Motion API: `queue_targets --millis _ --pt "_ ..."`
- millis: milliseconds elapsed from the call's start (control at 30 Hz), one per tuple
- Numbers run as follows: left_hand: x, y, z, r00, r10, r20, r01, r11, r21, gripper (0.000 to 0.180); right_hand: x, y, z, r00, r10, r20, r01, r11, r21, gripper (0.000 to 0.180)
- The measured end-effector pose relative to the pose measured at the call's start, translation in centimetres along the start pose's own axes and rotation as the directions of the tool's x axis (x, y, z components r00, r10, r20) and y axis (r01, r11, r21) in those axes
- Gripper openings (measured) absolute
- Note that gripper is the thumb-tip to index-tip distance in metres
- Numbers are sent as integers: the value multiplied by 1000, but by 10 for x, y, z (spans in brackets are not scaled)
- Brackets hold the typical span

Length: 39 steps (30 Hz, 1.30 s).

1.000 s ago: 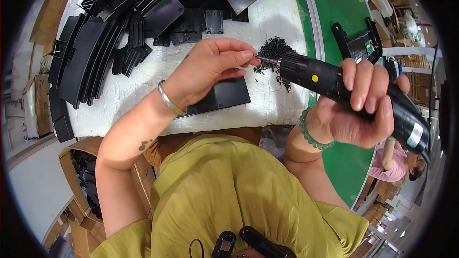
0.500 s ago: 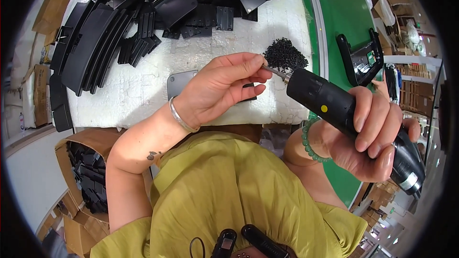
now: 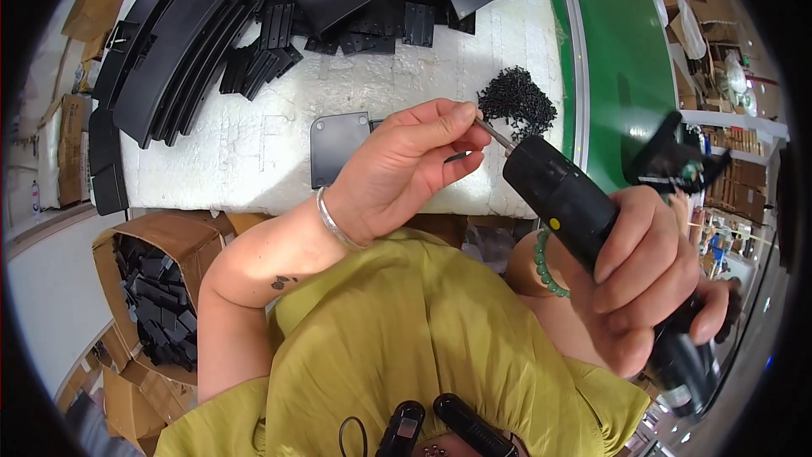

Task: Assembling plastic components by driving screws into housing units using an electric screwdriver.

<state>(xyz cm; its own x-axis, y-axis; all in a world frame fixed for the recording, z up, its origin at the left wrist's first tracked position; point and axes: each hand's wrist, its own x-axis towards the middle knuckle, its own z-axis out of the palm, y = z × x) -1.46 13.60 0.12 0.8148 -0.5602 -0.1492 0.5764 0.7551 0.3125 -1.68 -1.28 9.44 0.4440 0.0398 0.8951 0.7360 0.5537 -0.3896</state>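
My right hand (image 3: 651, 275) wraps round the black body of an electric screwdriver (image 3: 562, 195), which has a yellow dot on its side. Its thin metal bit (image 3: 493, 132) slants up and left to my left hand (image 3: 406, 165), where thumb and forefinger pinch the end. Those fingertips hide the bit's tip, so I cannot tell whether a screw sits on it. Just beyond the bit lies a heap of small black screws (image 3: 516, 101). A flat dark grey plate (image 3: 338, 148) with small holes rests on the white foam-covered surface (image 3: 254, 148), partly behind my left hand.
Curved black panels (image 3: 173, 68) and smaller black brackets (image 3: 419, 25) crowd the far and left sides. A green belt (image 3: 617, 59) with a metal rail runs along the right, carrying a black frame-like part (image 3: 677, 161). A cardboard box (image 3: 207, 258) of black pieces stands lower left.
The screwdriver's rear end has swung down and left with my right hand. My left hand stays at the bit. The black frame-like part on the belt has shifted nearer and blurred.
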Motion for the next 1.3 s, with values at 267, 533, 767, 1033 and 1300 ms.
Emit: queue_targets --millis 267,533,767,1033,1300 --pt "-23 17 18 990 -118 -78 123 990 63 23 7 5 7 988 111 -103 -111 994 12 32" --pt "-30 64 -32 830 534 164 -18 -267 964 13 1 38 0 880 473 -36 -468 878 96 41" --pt "-28 77 -46 791 579 198 -29 -287 957 11 2 48 -2 897 437 -69 -431 898 88 37" --pt "-16 75 -56 803 574 158 12 -281 960 14 0 121 -4 842 448 -300 -471 882 -6 30" --pt "-3 66 -57 785 560 267 11 -443 896 13 -9 130 -6 814 511 -277 -534 845 -12 28"
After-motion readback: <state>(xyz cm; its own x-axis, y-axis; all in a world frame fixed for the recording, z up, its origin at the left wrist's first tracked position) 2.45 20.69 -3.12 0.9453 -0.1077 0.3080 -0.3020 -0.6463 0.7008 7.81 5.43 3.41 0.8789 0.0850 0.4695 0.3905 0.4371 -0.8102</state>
